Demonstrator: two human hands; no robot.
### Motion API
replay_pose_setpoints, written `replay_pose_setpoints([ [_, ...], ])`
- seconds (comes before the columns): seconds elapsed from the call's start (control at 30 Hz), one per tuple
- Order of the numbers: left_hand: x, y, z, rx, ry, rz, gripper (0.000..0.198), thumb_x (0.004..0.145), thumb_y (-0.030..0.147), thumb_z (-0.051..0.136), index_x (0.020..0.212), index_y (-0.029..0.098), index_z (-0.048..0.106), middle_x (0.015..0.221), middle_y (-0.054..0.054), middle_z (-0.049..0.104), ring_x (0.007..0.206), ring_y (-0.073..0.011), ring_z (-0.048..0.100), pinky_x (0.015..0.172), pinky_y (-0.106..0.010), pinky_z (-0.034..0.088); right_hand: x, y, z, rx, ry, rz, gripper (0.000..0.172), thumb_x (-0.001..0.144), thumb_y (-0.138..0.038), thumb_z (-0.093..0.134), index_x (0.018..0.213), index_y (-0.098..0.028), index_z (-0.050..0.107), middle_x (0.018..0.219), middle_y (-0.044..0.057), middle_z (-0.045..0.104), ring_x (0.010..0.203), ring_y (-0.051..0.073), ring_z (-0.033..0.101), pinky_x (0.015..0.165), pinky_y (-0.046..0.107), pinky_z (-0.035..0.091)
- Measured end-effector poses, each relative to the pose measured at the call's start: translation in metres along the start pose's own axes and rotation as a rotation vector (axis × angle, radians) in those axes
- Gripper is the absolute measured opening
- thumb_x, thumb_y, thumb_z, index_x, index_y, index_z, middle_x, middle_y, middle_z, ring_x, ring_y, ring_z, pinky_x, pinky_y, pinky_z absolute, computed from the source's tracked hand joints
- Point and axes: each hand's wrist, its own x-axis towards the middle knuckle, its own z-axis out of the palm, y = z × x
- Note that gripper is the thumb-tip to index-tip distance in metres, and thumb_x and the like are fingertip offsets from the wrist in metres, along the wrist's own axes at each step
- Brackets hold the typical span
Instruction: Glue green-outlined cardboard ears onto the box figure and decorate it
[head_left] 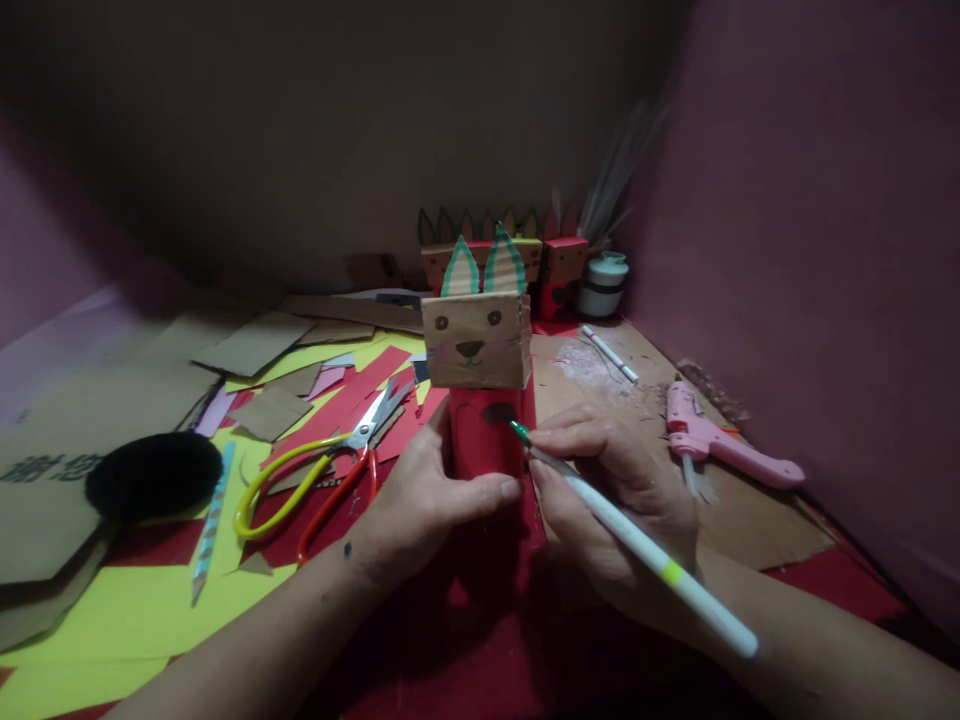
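Observation:
My left hand (442,490) is wrapped round the red lower body (480,450) of a cardboard animal figure (474,340), its thumb across the front. The figure stands upright, with a boxy brown head, drawn eyes, nose and mouth, and two pointed ears edged in green. In my right hand (607,480) is a white marker pen (645,550), pinched near its green tip. That tip is at the right side of the red body, beside a dark, partly filled curved outline (496,412); whether it touches is hard to tell.
Scissors (364,432), a striped pencil (212,525) and paper scraps lie left. A black oval (154,475) covers part of a cardboard sheet (165,390). A pink glue gun (720,440), a white pen (609,355) and a pale jar (603,285) are right; similar figures (564,270) stand behind.

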Motion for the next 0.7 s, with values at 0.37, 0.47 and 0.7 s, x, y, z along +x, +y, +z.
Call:
replay_pose_setpoints([
  [0.37, -0.0009, -0.0017, -0.0003, 0.012, 0.003, -0.005, 0.044, 0.072, 0.019, 0.087, 0.109, 0.023, 0.064, 0.099, -0.001, 0.077, 0.087, -0.0201, 0.071, 0.074, -0.027, 0.059, 0.0020, -0.0009, -0.0019, -0.040, 0.026, 0.009, 0.025, 0.087, -0.003, 0.063, 0.101, -0.023, 0.065, 0.088, 0.001, 0.067, 0.082, 0.017, 0.067, 0.068, 0.030, 0.056],
  [0.47, -0.0012, -0.0011, 0.0001, 0.009, 0.003, -0.007, 0.044, 0.073, 0.020, 0.087, 0.110, 0.023, 0.064, 0.099, 0.000, 0.077, 0.086, -0.0185, 0.071, 0.075, -0.027, 0.059, 0.0026, -0.0011, -0.0022, -0.026, 0.014, -0.005, 0.025, 0.087, -0.003, 0.062, 0.101, -0.022, 0.065, 0.088, 0.001, 0.066, 0.079, 0.016, 0.066, 0.066, 0.029, 0.055],
  [0.7, -0.0017, -0.0015, -0.0015, 0.014, -0.011, -0.023, 0.044, 0.076, 0.022, 0.087, 0.112, 0.024, 0.063, 0.098, 0.002, 0.077, 0.085, -0.0176, 0.071, 0.074, -0.026, 0.060, 0.0028, -0.0025, -0.0013, -0.036, -0.005, -0.009, 0.024, 0.086, -0.003, 0.062, 0.098, -0.023, 0.065, 0.086, 0.001, 0.067, 0.075, 0.016, 0.066, 0.064, 0.028, 0.056],
])
